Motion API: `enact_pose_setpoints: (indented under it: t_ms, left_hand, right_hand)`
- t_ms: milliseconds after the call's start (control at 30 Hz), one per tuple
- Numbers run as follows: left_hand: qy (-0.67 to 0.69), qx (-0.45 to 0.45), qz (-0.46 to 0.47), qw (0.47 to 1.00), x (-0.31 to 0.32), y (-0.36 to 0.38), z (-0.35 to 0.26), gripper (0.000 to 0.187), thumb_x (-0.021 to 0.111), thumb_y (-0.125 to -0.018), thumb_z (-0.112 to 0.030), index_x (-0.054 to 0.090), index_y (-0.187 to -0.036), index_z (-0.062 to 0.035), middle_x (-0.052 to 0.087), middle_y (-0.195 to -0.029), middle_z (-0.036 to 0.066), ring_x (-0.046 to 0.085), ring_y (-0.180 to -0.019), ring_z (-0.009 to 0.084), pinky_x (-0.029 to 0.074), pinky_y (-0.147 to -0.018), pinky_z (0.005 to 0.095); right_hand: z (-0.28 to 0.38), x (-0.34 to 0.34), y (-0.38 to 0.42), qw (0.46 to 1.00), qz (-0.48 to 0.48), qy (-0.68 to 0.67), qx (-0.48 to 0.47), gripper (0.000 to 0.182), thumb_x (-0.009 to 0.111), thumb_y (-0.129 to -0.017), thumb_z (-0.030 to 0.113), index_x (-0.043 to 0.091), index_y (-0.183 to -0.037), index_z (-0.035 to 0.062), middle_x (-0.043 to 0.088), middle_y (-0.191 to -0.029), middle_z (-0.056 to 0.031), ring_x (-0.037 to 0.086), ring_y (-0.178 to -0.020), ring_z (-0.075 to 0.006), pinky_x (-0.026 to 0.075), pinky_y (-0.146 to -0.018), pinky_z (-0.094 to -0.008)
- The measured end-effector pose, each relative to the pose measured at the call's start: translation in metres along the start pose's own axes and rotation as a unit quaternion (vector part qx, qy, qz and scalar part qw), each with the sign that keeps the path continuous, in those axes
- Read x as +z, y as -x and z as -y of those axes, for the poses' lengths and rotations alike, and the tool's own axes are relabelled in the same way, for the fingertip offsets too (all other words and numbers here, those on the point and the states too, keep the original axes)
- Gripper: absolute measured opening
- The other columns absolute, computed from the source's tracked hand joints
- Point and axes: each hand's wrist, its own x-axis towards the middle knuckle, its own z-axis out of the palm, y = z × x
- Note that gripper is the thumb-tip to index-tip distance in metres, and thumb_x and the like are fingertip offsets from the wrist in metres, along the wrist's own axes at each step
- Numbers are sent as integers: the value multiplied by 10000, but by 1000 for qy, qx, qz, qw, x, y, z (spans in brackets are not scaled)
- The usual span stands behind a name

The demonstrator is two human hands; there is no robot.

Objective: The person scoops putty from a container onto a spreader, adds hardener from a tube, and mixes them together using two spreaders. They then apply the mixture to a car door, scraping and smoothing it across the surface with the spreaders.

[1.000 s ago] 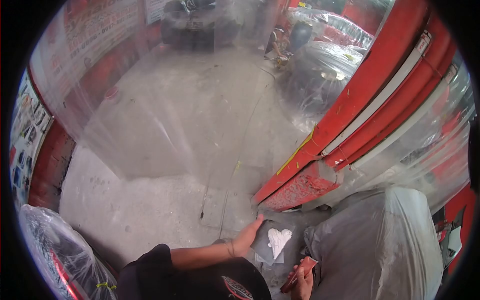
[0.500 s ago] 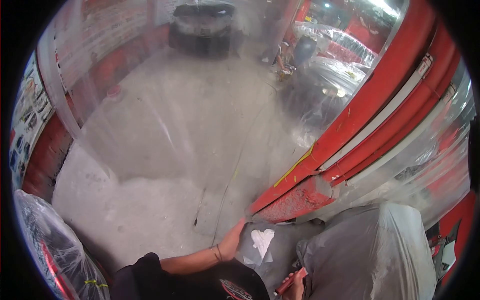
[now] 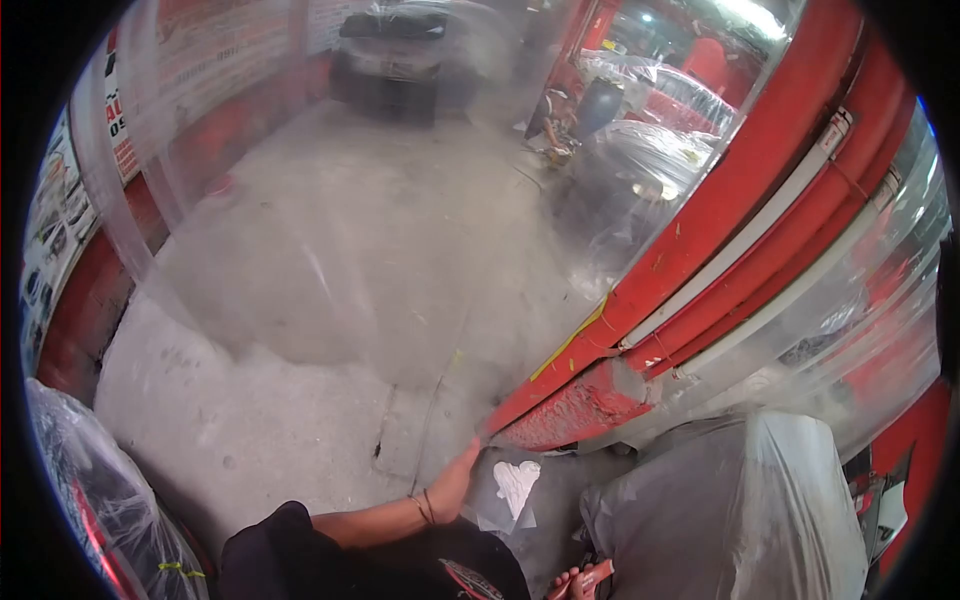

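My left hand [image 3: 458,482] grips the left edge of a dark grey mixing board [image 3: 487,483], its fingers partly hidden. On the board lies a heart-shaped dollop of white paste [image 3: 516,487], which looks like body filler, with a pale sheet under its lower end. Low at the bottom edge, my right hand [image 3: 578,588] is closed around a small red tube [image 3: 597,575], held right of and below the board. Part of this hand is cut off by the frame.
A red post [image 3: 690,240] with pipes rises just beyond the board. Grey sheeting covers a bulky object [image 3: 690,510] at right; a plastic-wrapped car part [image 3: 100,480] stands left. Beyond a hazy plastic curtain are a dark vehicle [image 3: 390,60], a covered car [image 3: 650,170] and a crouching person [image 3: 552,118].
The view has shifted slightly. My right hand and the red tube have dropped lower, and the tube lies at a flatter angle. My left hand still holds the board.
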Motion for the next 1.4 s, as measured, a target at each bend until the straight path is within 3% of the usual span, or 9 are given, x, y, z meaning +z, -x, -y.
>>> enact_pose_setpoints:
  t_ms: [200, 333, 400, 633, 733, 833, 967, 1267, 1400]
  left_hand:
    - [-24, -18, -71, 997, 31, 12, -8, 682, 447, -1135, -601, 579, -1509, -46, 649, -1453, 66, 613, -1309, 195, 467, -1154, 391]
    - [-13, -76, -23, 997, 32, 2, 0, 667, 477, -1116, -629, 598, -1495, -94, 654, -1437, 49, 614, -1301, 203, 503, -1117, 435]
    - [3, -82, 34, 996, 29, -12, 8, 648, 473, -1119, -623, 618, -1483, -107, 660, -1424, 27, 608, -1270, 171, 509, -1094, 406]
    - [-17, -75, 16, 997, 67, -5, 10, 688, 457, -1135, -606, 590, -1487, -30, 665, -1432, 50, 625, -1269, 160, 497, -1113, 357]
    - [-17, -105, 6, 994, 86, 20, -14, 700, 450, -1138, -607, 573, -1507, -24, 641, -1470, 51, 610, -1289, 160, 482, -1129, 356]
    - [-4, -89, 82, 993, 59, -9, 12, 623, 494, -1128, -591, 597, -1515, -113, 652, -1412, 17, 612, -1236, 146, 516, -1069, 359]
    - [-15, -66, 59, 996, 55, -20, 19, 618, 487, -1131, -590, 605, -1499, -108, 657, -1395, 18, 620, -1212, 149, 530, -1045, 359]
    - [-12, -46, 43, 998, 47, -14, 14, 703, 411, -1147, -608, 606, -1464, -12, 659, -1423, 56, 603, -1280, 159, 446, -1149, 334]
    - [-6, -34, 40, 999, 41, -16, 14, 740, 412, -1140, -625, 590, -1487, 3, 652, -1443, 61, 595, -1298, 167, 435, -1159, 331]
  right_hand:
    - [36, 51, -34, 993, 99, 48, 31, 464, 726, -1054, 218, 555, -1482, 173, 651, -978, 22, 618, -679, -116, 477, -477, -240]
    - [58, 91, -18, 998, 2, 65, -23, 345, 680, -1095, 245, 585, -1408, 136, 643, -910, 2, 587, -632, -101, 462, -469, -246]
    - [56, 95, -17, 993, -5, 101, -60, 264, 665, -1105, 238, 611, -1333, 116, 624, -835, 13, 550, -583, -83, 440, -455, -242]
    - [21, 48, -41, 991, 29, 113, -70, 109, 630, -1125, 220, 658, -1108, 116, 527, -614, 54, 384, -436, -51, 409, -483, -223]
    - [42, 74, -16, 992, -9, 123, -34, 155, 654, -1115, 244, 659, -1151, 92, 599, -716, 19, 489, -526, -87, 470, -543, -254]
    - [53, 90, 0, 989, -24, 146, -26, 188, 669, -1107, 240, 657, -1189, 71, 632, -780, 0, 562, -630, -109, 524, -631, -285]
    - [44, 66, -11, 977, 11, 193, -86, 234, 680, -1099, 232, 648, -1246, 52, 645, -806, -9, 594, -725, -104, 560, -746, -319]
    - [47, 88, 6, 976, -6, 200, -87, 230, 658, -1108, 222, 640, -1272, 62, 637, -787, 21, 459, -509, -41, 412, -493, -204]
    - [50, 103, 8, 977, -4, 190, -102, 282, 653, -1105, 215, 634, -1339, 58, 678, -854, -2, 510, -545, -47, 413, -473, -213]
